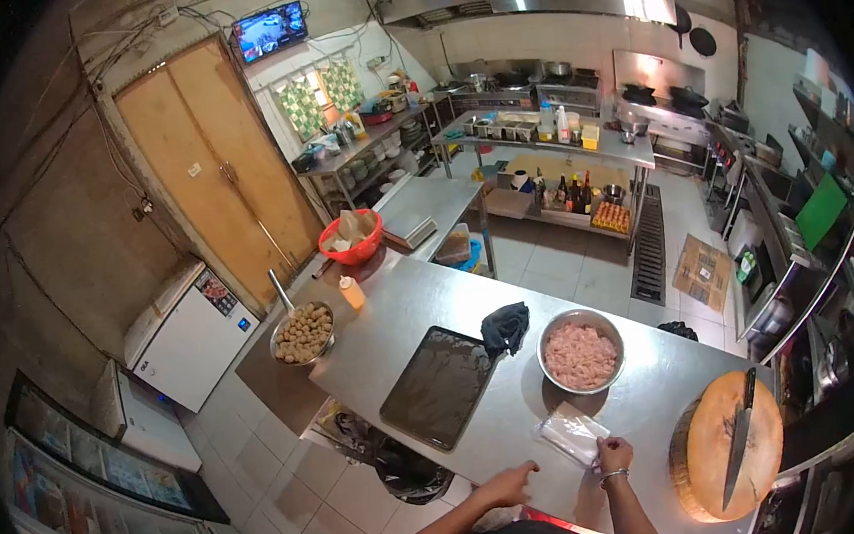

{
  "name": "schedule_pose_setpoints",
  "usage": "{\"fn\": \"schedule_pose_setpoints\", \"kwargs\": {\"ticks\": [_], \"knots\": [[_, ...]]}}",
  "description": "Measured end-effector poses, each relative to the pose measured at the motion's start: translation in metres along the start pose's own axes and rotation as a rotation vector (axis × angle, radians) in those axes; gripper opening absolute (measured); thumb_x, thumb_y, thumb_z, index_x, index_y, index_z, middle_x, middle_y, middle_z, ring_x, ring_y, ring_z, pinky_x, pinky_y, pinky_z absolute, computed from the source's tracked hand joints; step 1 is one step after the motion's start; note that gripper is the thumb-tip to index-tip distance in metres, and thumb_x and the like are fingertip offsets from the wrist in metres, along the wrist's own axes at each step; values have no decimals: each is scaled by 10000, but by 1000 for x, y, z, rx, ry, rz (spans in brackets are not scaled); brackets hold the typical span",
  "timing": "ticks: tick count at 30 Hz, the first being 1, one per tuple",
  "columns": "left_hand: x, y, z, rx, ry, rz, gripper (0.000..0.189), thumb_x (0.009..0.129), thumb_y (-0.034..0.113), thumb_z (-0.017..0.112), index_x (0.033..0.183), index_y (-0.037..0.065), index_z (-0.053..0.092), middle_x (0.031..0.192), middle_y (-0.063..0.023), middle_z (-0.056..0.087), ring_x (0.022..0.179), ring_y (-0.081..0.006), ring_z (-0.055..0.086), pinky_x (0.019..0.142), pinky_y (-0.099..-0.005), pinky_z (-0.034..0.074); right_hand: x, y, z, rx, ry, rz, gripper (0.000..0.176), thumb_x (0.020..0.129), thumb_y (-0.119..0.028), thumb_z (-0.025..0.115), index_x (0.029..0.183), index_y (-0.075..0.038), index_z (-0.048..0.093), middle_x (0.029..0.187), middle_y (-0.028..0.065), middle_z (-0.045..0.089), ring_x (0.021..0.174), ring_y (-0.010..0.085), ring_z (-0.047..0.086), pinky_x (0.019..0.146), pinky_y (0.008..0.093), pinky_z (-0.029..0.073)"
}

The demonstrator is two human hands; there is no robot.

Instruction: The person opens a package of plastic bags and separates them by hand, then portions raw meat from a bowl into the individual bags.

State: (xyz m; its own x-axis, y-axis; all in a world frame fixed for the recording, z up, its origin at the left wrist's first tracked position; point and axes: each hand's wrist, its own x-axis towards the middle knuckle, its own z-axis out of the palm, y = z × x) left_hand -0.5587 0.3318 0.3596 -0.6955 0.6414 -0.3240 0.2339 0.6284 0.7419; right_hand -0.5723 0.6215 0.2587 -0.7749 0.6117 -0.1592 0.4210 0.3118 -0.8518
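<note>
Right hand (614, 455) closed in a pinch, fingertips on the near right corner of the clear plastic packet (570, 430); bracelet (615, 473) on that wrist; left hand (509, 483) partly open, fingers loosely bent, nothing seen in it, at the packet's 8 o'clock near the table edge; can't tell if it touches the steel table (400, 304); packet lies flat on the table, its contents too unclear to name.

Counts, clock taken from the packet: 2 hands; 1 packet; 1 metal bowl (615, 330) of raw pinkish meat (580, 355) at 12 o'clock, just beside it; 1 black cloth (505, 329) at 11, bunched up against the tray's upper right corner; 1 dark tray (436, 387) at 10, wet-looking, no food on it; 1 round cutting board (697, 447) at 3; 1 knife (739, 448) flat on the board, handle toward 12, tip toward 6; 1 steel bowl (325, 352) farther off at 10, heaped with brown balls (304, 332), too many to count, 1 utensil handle (280, 291) sticking up from it; 1 squeeze bottle (352, 293) upright, also about 10; 1 red basket (353, 249) between 10 and 11, well apart, paper (349, 229) inside.
</note>
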Motion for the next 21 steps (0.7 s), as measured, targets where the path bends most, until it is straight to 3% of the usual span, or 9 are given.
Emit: {"fn": "schedule_pose_setpoints", "kwargs": {"ticks": [6, 8, 10, 12, 13, 15, 16, 18, 21], "knots": [[56, -1, 59, -811, -146, -325, 811, 869, 573, 661, 1434, 67, 371, 1126, -122, 664, 977, -251, 627, 795, -389, 491, -40, -19, -4, 137, 23, -108, 191, 887, -203, 709, 842, -44, 611, 845, 99, 700, 670, 166, 622, 571, 321, 492], [80, -18, 75, -1092, -240, -360, 850, 875, 667, 581, 1438, 63, 380, 1160, -93, 658, 993, -242, 612, 839, -381, 477, -54, -31, -8, 796, -266, 422, 163, 956, -197, 629, 950, -61, 539, 964, 136, 702, 689, 201, 633, 561, 339, 510], [104, -50, 94, -1174, -309, -432, 834, 879, 718, 516, 1403, 73, 447, 1198, -89, 646, 1005, -256, 614, 878, -410, 461, -57, -23, -13, 941, -452, 528, 147, 998, -196, 559, 1010, -74, 478, 1031, 168, 689, 712, 235, 644, 548, 358, 520], [111, -54, 104, -1470, -147, -500, 752, 893, 708, 501, 1298, 76, 550, 1160, -106, 658, 996, -250, 621, 888, -427, 457, -81, -41, -27, 994, -599, 494, 81, 1006, -165, 504, 1035, -91, 487, 1113, 179, 677, 793, 222, 661, 653, 371, 559], [60, 40, 45, -1137, 191, -710, 677, 895, 691, 518, 1165, 78, 622, 1050, -93, 680, 918, -215, 639, 809, -410, 497, -91, -40, -27, 995, -569, 455, 54, 1005, -142, 491, 990, -92, 478, 1140, 180, 671, 828, 235, 668, 683, 382, 564], [105, -65, 112, -1403, -35, -532, 758, 876, 669, 573, 1409, 142, 462, 1252, -93, 547, 1064, -238, 516, 876, -406, 458, -95, -9, -24, 346, -483, -210, 111, 966, -155, 543, 1022, -60, 560, 1093, 143, 684, 849, 238, 634, 733, 387, 527], [108, -72, 113, -1286, -82, -706, 683, 894, 653, 559, 1323, 122, 539, 1182, -95, 584, 996, -219, 544, 807, -385, 486, -94, -16, -38, -333, -308, -700, 184, 860, -150, 615, 1027, -80, 647, 915, 99, 681, 791, 273, 583, 751, 419, 475], [100, -75, 113, -1450, -224, -623, 563, 924, 628, 533, 1083, 101, 653, 866, -47, 658, 651, -188, 591, 592, -310, 502, -98, -14, -44, -472, -262, -899, 368, 763, -147, 640, 1128, -159, 684, 783, 1, 659, 802, 291, 572, 813, 446, 436], [82, -30, 81, -1625, -198, -610, 466, 1006, 470, 478, 1091, 41, 637, 970, -93, 697, 788, -245, 683, 720, -401, 575, -106, -23, -54, -608, -307, -971, 553, 818, -189, 633, 1365, -230, 562, 1110, 11, 679, 1110, 292, 541, 944, 433, 403]]}}
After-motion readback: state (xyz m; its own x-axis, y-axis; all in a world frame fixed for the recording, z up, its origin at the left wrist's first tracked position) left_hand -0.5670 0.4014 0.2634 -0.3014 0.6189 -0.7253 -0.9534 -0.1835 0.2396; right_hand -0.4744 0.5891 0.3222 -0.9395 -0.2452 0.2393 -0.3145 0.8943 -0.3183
